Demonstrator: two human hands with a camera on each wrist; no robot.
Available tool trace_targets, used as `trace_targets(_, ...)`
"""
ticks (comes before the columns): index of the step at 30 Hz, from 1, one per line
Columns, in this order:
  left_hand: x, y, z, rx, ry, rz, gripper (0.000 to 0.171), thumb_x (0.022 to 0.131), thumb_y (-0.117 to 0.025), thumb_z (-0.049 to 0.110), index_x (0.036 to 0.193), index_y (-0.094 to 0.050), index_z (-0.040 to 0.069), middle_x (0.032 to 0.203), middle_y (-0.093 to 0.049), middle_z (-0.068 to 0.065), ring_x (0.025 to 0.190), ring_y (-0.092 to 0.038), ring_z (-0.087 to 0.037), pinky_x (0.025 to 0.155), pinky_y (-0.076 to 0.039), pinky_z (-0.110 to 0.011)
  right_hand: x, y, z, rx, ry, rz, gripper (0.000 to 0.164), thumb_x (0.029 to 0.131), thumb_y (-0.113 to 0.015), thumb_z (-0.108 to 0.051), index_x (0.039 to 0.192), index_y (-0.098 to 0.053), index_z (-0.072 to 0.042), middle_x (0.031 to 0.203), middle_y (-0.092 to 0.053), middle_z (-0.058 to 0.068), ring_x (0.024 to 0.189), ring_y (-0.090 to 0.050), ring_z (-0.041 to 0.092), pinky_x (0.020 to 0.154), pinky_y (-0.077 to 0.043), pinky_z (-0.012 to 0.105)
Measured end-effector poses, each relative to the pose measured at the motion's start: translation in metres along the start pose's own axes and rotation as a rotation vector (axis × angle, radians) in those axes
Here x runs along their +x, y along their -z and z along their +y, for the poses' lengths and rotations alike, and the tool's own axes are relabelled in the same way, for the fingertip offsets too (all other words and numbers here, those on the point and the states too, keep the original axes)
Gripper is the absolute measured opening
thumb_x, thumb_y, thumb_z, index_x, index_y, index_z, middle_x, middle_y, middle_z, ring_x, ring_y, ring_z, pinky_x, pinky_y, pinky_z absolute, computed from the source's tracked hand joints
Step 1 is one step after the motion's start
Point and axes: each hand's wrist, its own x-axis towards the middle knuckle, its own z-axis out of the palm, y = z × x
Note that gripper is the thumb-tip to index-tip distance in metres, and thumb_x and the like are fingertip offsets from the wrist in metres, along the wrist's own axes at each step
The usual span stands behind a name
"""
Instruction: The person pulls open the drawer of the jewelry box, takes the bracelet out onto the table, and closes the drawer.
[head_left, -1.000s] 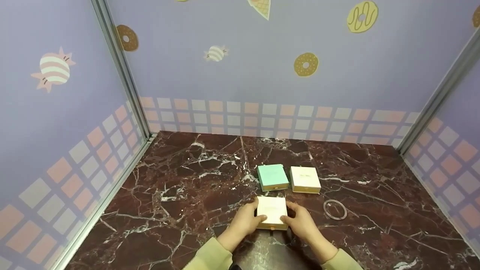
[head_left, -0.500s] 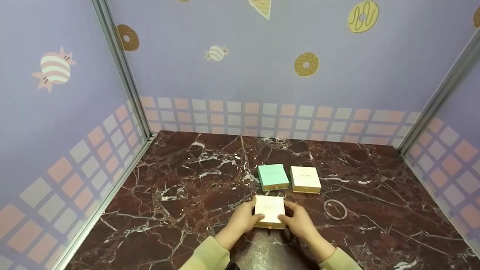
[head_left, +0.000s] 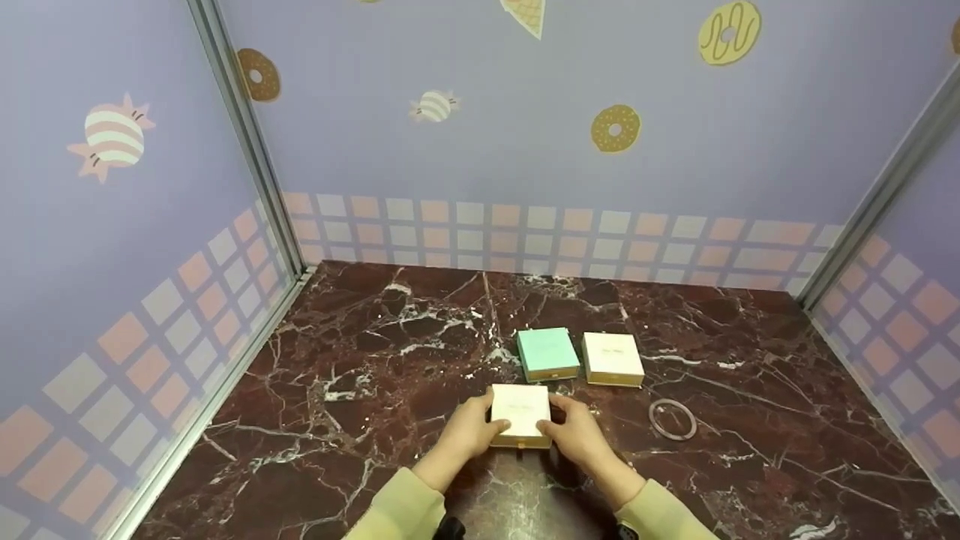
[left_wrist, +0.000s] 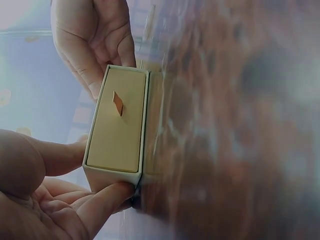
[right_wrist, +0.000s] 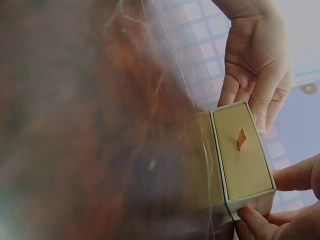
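A small cream drawer box (head_left: 520, 405) sits at the near middle of the marble tabletop, between both hands. My left hand (head_left: 466, 430) grips its left side and my right hand (head_left: 576, 430) its right side, thumbs at the near top corners. In the left wrist view, the closed drawer front (left_wrist: 115, 137) carries a short orange pull tab (left_wrist: 118, 103). The right wrist view shows the same drawer front (right_wrist: 244, 165), with fingers at both ends. The box's underside lies at the table surface; whether it fully touches is hard to tell.
Just behind the held box are a mint-green box (head_left: 547, 349) and another cream box (head_left: 613, 355), side by side with a narrow gap. A pale ring (head_left: 673, 419) lies to the right on the table. Patterned walls (head_left: 465, 135) close off the back and sides.
Both hands have shifted the cream box leftward and slightly away from the body, keeping their grip. The mint-green box, the other cream box and the ring stay where they were.
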Motion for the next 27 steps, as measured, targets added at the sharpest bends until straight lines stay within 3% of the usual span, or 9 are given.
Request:
trace_targets(8, 0.003, 0.016, -0.014, 0.017, -0.004, 0.016, 0.069, 0.095, -0.074, 0.015, 0.147, -0.043, -0.017, 0.148, -0.05, -0.036, 0.134, -0.054, -0.05, 0.113, -0.046, -0.06, 0.014, -0.015, -0.009, -0.018, 0.006, -0.02, 0.057, 0.093, -0.069, -0.001, 0.142, -0.048, 0.018, 0.145, -0.052, 0.037, 0.139, -0.048, 0.05, 0.112, -0.047, 0.06)
trace_targets(17, 0.012, 0.034, -0.028, 0.026, 0.006, 0.068, 0.065, 0.094, -0.074, 0.011, 0.144, -0.045, -0.018, 0.146, -0.051, -0.036, 0.135, -0.052, -0.05, 0.117, -0.042, -0.059, 0.033, -0.034, -0.02, 0.004, 0.01, -0.042, 0.056, 0.093, -0.067, 0.0, 0.143, -0.048, 0.018, 0.144, -0.053, 0.037, 0.135, -0.053, 0.048, 0.107, -0.052, 0.057)
trace_targets(27, 0.032, 0.044, -0.042, -0.022, 0.08, 0.095, 0.063, 0.097, -0.069, 0.009, 0.147, -0.043, -0.016, 0.152, -0.047, -0.034, 0.142, -0.046, -0.049, 0.122, -0.037, -0.056, 0.059, -0.052, -0.029, 0.021, -0.014, -0.022, 0.055, 0.093, -0.067, 0.001, 0.143, -0.049, 0.017, 0.146, -0.052, 0.036, 0.14, -0.048, 0.049, 0.113, -0.046, 0.059)
